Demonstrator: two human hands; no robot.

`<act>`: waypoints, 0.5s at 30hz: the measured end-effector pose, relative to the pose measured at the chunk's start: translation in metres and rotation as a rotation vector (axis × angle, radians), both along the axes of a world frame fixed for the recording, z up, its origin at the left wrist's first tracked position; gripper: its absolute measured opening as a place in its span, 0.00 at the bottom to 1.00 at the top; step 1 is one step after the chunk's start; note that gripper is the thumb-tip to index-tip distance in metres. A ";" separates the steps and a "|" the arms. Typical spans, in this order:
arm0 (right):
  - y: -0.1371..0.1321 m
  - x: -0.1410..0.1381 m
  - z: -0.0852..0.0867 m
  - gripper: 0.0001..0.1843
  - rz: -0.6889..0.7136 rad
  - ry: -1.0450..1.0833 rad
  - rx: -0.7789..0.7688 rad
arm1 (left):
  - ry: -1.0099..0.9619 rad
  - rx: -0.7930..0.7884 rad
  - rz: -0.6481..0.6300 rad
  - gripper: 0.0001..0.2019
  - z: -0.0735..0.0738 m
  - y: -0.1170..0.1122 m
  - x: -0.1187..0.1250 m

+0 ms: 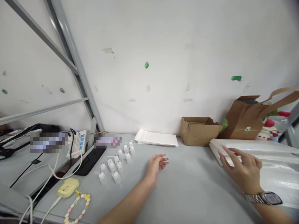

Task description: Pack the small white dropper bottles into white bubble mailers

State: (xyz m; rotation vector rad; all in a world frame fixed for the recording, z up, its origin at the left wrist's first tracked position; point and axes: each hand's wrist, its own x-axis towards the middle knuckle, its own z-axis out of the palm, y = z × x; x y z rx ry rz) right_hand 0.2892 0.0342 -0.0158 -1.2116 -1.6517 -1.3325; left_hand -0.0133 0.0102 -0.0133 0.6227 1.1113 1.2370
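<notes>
My left hand (157, 166) hovers over the middle of the grey table, fingers loosely curled and apart, with nothing in it. On the right, my right hand (244, 169), with a watch on its wrist, reaches over the left end of a stack of white glossy packets (277, 180). Its thumb and index finger are at the stack's edge with some space between them; whether they touch it I cannot tell. Several small translucent squeeze bottles (116, 177) with tethered caps stand left of my left hand. A flat pile of white sheets or envelopes (157, 138) lies by the wall.
An open cardboard box (198, 132) and a brown paper bag (245, 119) stand along the wall. At left are a black phone-like slab (90, 161), a power strip (80, 143) with cables, a yellow case (68, 187) and a beaded strap (67, 214). A metal frame post (78, 71) rises behind.
</notes>
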 end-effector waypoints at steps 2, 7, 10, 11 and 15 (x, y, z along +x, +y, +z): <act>-0.001 -0.028 0.001 0.14 0.147 -0.003 -0.103 | -0.007 0.004 0.000 0.09 -0.001 0.000 0.000; 0.021 -0.111 -0.005 0.12 0.418 -0.068 -0.477 | -0.028 0.018 0.015 0.10 -0.001 0.001 -0.001; 0.050 -0.144 -0.016 0.13 0.400 -0.043 -0.581 | -0.038 0.028 0.036 0.10 0.001 0.002 -0.002; 0.061 -0.151 -0.021 0.14 0.365 -0.018 -0.603 | -0.041 0.031 0.043 0.10 0.001 0.003 -0.003; 0.091 -0.158 -0.039 0.18 0.248 0.057 -0.712 | -0.050 0.038 0.067 0.09 0.002 0.005 -0.004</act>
